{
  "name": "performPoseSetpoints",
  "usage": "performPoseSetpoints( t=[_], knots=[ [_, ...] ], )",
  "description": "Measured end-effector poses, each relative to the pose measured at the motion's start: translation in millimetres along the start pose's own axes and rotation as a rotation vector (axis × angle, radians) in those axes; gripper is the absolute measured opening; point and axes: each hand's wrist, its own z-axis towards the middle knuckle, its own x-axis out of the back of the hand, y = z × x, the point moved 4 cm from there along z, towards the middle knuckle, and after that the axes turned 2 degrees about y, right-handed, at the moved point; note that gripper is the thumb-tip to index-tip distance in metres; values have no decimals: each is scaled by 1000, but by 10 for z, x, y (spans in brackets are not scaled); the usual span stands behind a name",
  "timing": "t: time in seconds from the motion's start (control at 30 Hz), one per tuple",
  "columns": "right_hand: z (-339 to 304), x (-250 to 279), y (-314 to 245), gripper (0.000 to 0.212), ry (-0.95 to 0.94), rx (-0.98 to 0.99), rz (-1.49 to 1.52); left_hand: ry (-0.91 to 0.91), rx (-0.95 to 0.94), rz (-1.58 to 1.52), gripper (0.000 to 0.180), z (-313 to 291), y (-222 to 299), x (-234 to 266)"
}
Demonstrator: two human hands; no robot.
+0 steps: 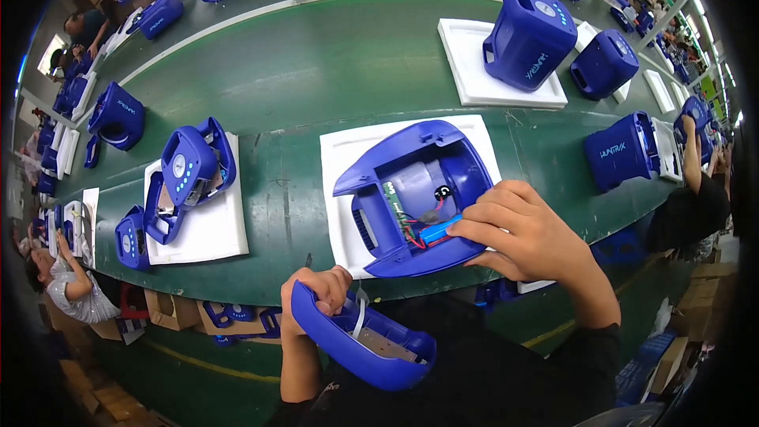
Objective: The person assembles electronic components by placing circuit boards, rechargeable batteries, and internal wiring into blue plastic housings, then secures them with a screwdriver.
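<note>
A blue plastic housing shell [458, 166] lies open side up on a white foam pad [340, 158] in front of me. Inside it are a green circuit board [393, 204], red and black wires, and a small round black part [443, 191]. My right hand [526, 233] reaches over the shell's near right rim, its fingers closed around a bright blue cylindrical battery [436, 232]. My left hand [320, 291] grips a second blue housing part [360, 352] below the table edge; a white strip [360, 312] hangs in it. A thin dark tip [308, 259] sticks out by that hand.
Left of me, blue assemblies [190, 166] rest on another foam pad [237, 229]. Closed blue units [530, 35] stand at the far right, one on foam. Another blue unit [621, 154] is at the right. Other people work along the green table [269, 150]; cardboard boxes [174, 312] sit below.
</note>
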Motion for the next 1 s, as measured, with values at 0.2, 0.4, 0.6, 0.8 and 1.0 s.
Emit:
performPoseSetpoints(
  t=[0.2,0.4,0.6,0.8,1.0],
  knots=[
    [-297,-4,-180,31,89,-156,420,-45,-76,292,28,-11,190,-241],
    [-428,-1616,-219,39,-309,-693,1344,-309,-36,685,27,64,390,-479],
    [-193,-2011,-362,42,-304,-724,1462,-468,80,1122,31,-9,509,-498],
    [-125,-2159,-421,54,-697,-823,1328,-451,185,1185,32,-167,532,-356],
    [117,-2548,-630,59,-527,-765,1822,-454,208,1182,35,-240,538,-280]
  ],
)
